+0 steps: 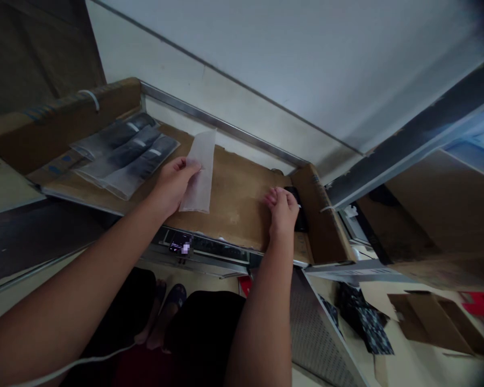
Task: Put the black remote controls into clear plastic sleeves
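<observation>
My left hand [176, 183] pinches a frosted, translucent plastic bag [202, 156] between thumb and fingers. The bag looks flat and hangs over the cardboard surface. My right hand [283, 207] hovers at the right end of that surface, its fingers curled in and slightly blurred; nothing shows between them. Close beside it, partly covered by the hand, is a black item [301, 217] against the cardboard side wall. To the left of my left hand, several similar bags [123, 161] lie overlapping, each with something dark and a white band inside.
Brown cardboard [236, 199] lines the work surface, with raised walls at the left [116, 99] and right [326, 215]. A lit phone [180, 243] rests below the front edge. A pale wall panel rises behind. Cardboard boxes [435, 320] and dark patterned packages [371, 322] lie at the lower right.
</observation>
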The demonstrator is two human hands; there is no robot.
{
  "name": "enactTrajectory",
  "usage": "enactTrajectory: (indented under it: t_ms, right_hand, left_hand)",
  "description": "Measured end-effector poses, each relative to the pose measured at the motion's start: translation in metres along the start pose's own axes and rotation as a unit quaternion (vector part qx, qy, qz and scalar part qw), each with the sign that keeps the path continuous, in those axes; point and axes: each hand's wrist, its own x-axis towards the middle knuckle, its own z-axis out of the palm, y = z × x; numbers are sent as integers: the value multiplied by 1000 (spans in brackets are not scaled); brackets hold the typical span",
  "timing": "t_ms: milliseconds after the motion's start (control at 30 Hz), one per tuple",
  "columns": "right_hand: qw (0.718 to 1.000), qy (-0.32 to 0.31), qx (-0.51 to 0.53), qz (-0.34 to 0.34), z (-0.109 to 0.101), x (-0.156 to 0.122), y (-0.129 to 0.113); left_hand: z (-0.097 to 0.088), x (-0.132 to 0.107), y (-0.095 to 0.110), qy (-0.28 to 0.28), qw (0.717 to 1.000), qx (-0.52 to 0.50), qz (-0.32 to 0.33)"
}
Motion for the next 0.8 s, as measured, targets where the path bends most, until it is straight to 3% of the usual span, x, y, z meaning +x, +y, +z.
enactTrajectory:
  t_ms: [67, 167, 300, 567, 667, 800]
  right_hand:
    - [981, -134, 118, 72, 16, -17, -10]
    - [935, -294, 130, 152, 45, -44, -21]
    - [912, -381, 60, 139, 69, -64, -23]
    - [916, -381, 53, 113, 58, -63, -19]
    - [927, -349, 64, 124, 54, -63, -20]
    - [954, -258, 68, 134, 45, -57, -21]
  left_hand:
    - [2, 0, -2, -16, 1000, 10, 17]
    - [2, 1, -7, -38, 998, 25, 36]
    - [0, 1, -7, -45, 998, 10, 39]
    - [-1, 2, 3, -65, 987, -131, -60]
    - [-2, 5, 4, -27, 986, -159, -52]
    - [-7, 8, 4, 38, 989, -141, -1]
